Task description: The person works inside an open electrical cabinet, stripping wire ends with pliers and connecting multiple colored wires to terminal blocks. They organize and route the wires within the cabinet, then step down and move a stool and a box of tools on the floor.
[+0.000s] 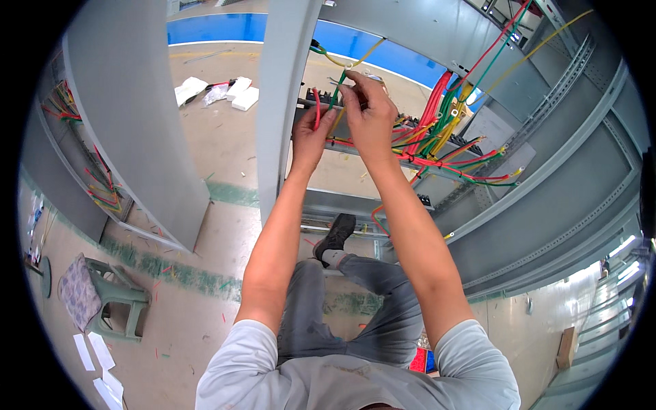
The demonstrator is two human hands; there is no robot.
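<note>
My right hand [371, 113] is closed, thumb and forefinger pinching the upper part of a green wire [335, 96]. Lower down, my left hand [311, 141] is closed around the same green wire, and a red wire [317, 104] stands up beside its thumb. Both hands are inside a grey metal cabinet frame [281, 89], close to its left upright. Behind them sits a row of black terminal blocks [324, 96], partly covered by my fingers. A yellow wire [369, 52] arches above the hands.
To the right hangs a thick bundle of red, green and yellow wires [433, 113] with loose ends. A grey cabinet panel [130, 102] stands at the left. Below it is a green stool [123, 301] with a cushion. White packets [244, 98] and wire scraps lie on the floor.
</note>
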